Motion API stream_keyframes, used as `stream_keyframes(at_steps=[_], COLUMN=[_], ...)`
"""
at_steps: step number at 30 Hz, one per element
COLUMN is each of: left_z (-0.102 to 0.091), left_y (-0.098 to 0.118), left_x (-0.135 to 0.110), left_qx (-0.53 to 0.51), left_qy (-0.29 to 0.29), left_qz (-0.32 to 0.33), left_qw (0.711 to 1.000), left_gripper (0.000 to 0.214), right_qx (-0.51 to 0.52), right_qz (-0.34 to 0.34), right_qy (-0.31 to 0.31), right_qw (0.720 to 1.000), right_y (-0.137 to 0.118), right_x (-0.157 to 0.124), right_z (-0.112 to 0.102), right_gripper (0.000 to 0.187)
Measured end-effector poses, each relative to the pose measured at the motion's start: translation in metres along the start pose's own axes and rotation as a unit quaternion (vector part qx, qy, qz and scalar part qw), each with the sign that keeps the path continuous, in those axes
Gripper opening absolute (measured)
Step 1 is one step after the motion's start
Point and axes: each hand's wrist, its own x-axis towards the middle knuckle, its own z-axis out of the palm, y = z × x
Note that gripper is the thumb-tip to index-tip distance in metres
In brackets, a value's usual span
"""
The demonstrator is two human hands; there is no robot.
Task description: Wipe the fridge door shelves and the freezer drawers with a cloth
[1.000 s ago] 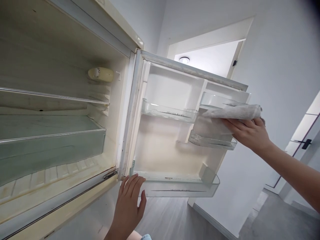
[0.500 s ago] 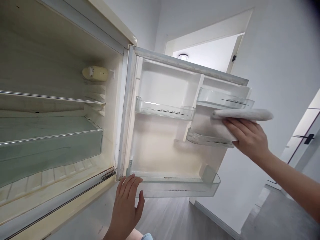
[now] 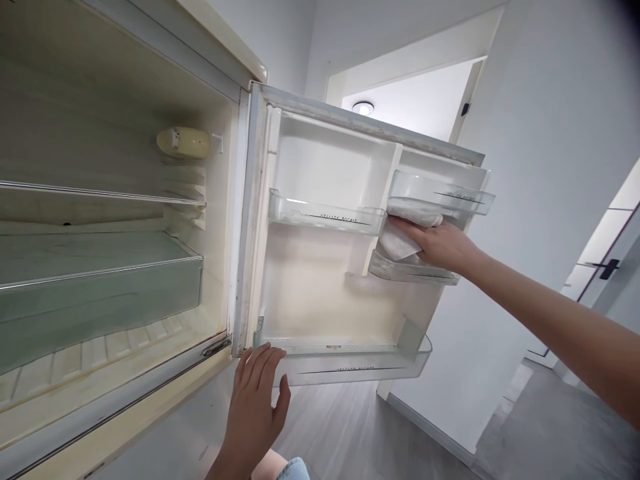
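An empty fridge stands open, its door swung out to the right. My right hand presses a white cloth against the door's inner wall, between the upper right bin and the small bin under it. Its fingers are closed on the cloth. My left hand rests with fingers spread flat against the door's bottom left corner, beside the long bottom bin.
Inside the fridge are glass shelves, a clear drawer and a lamp housing. Another door bin sits at mid height. A white wall, an open doorway and a grey floor lie behind the door.
My right hand has moved left with the cloth, from the door's outer edge into the gap between the two right bins. The cloth is now bunched against the wall. My left hand stays put.
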Motion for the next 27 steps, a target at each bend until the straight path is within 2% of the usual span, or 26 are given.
stream_keyframes(at_steps=[4,9,13,18,21,25,27], left_z=[0.001,0.000,-0.003,-0.001,0.001,0.002,0.003], left_y=[0.001,0.001,0.001,0.002,0.004,0.006,0.006], left_x=[0.001,0.002,0.002,0.004,0.006,0.007,0.007], left_qx=[0.001,0.003,0.005,0.006,0.004,0.006,0.009], left_qy=[0.000,-0.009,-0.031,-0.025,-0.023,-0.028,-0.021], left_qz=[0.002,0.002,0.004,0.003,0.003,0.004,0.007], left_qw=[1.000,1.000,1.000,1.000,1.000,1.000,1.000], left_gripper=[0.035,0.035,0.039,0.038,0.038,0.039,0.039], right_qx=[0.073,0.152,0.114,0.035,0.017,0.123,0.188], right_qz=[0.022,0.050,0.075,0.147,0.190,0.276,0.300], right_qy=[-0.038,-0.034,-0.043,-0.042,-0.056,-0.079,-0.068], right_qw=[0.996,0.987,0.990,0.988,0.980,0.950,0.933], right_y=[-0.018,-0.024,-0.012,0.008,0.008,-0.006,-0.014], right_x=[0.015,0.020,0.011,-0.007,-0.004,0.010,0.015], right_z=[-0.004,-0.005,0.000,0.017,0.022,0.019,0.017], right_gripper=[0.076,0.070,0.072,0.056,0.048,0.044,0.047])
